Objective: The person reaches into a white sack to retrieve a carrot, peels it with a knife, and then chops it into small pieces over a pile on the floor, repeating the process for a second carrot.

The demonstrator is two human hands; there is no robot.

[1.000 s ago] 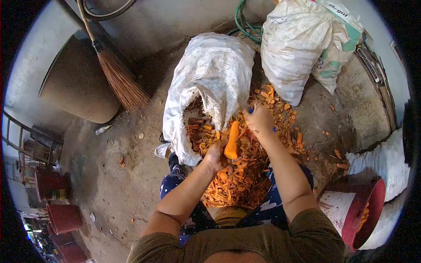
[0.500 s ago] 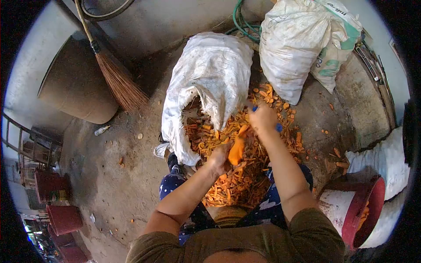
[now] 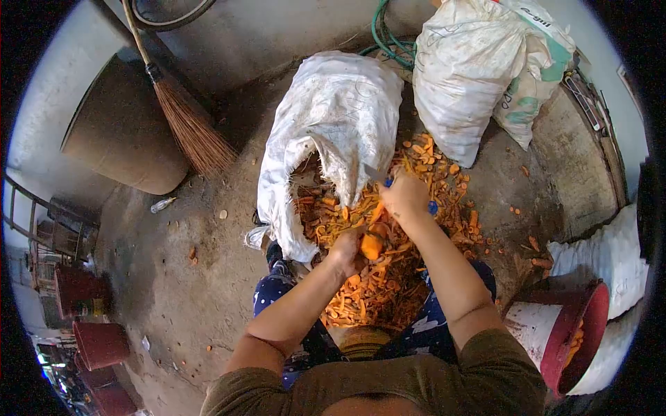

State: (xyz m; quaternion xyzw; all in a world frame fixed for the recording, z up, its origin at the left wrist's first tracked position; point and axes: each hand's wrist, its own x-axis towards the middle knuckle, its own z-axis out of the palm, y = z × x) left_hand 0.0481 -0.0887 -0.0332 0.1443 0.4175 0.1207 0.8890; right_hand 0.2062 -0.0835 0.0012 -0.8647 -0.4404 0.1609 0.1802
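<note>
My left hand [image 3: 347, 253] is closed on a peeled orange root piece [image 3: 372, 246] over the heap. Up and to its right, my right hand [image 3: 406, 197] is closed round a tool with blue parts [image 3: 433, 207]; a flat greyish blade [image 3: 375, 173] shows beyond the fingers. Orange peelings and slices [image 3: 361, 298] lie heaped between my legs and spread up to the right. An open white sack [image 3: 333, 97] lies beside the heap, its torn mouth facing me, with more pieces inside.
Filled white sacks [image 3: 465, 76] stand at the upper right. A tilted red-and-white bucket [image 3: 590, 340] holds orange pieces at the lower right. A broom [image 3: 191, 132] leans at the upper left, near a large brown drum [image 3: 125, 132]. Red buckets [image 3: 100, 344] stand at the lower left.
My right hand has shifted slightly left and down, and the blade now shows. The orange root piece has turned in my left hand, its rounded end now facing me.
</note>
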